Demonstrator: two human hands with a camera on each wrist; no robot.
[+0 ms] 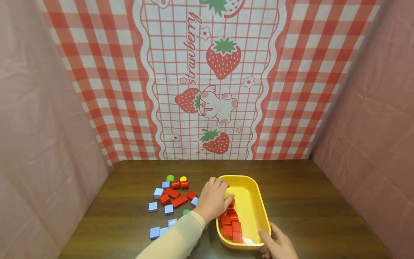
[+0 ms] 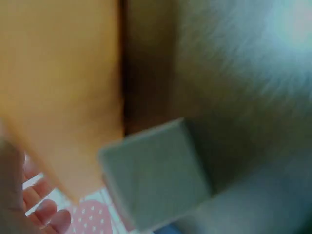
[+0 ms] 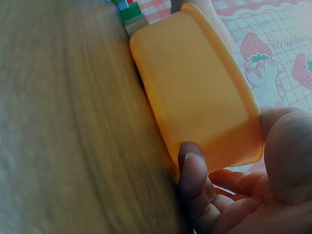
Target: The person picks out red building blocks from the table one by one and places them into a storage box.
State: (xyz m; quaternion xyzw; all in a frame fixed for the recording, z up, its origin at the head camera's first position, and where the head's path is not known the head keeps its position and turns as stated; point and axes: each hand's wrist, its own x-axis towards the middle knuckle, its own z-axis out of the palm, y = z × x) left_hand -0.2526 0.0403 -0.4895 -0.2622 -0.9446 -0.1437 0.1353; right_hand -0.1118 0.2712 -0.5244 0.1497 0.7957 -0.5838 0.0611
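Observation:
A yellow plastic bin [image 1: 249, 201] stands on the table with several red blocks [image 1: 232, 227] along its left side. My left hand [image 1: 211, 198] reaches over the bin's left rim, thumb and fingers apart above a red block [image 1: 231, 204] inside. In the left wrist view the fingertips [image 2: 46, 214] show past the bin wall [image 2: 58, 87]; a greyish block [image 2: 156, 175] is close to that camera. My right hand [image 1: 276, 241] grips the bin's near right corner, thumb over the rim and fingers against the outer wall [image 3: 195, 87].
Left of the bin lie loose blocks: light blue cubes [image 1: 153, 207], red blocks [image 1: 179, 201], a green piece [image 1: 170, 178] and a yellow piece [image 1: 183, 178]. A strawberry-print cloth [image 1: 223, 90] hangs behind the wooden table [image 1: 300, 201], with pink cloths [image 1: 365, 126] at both sides.

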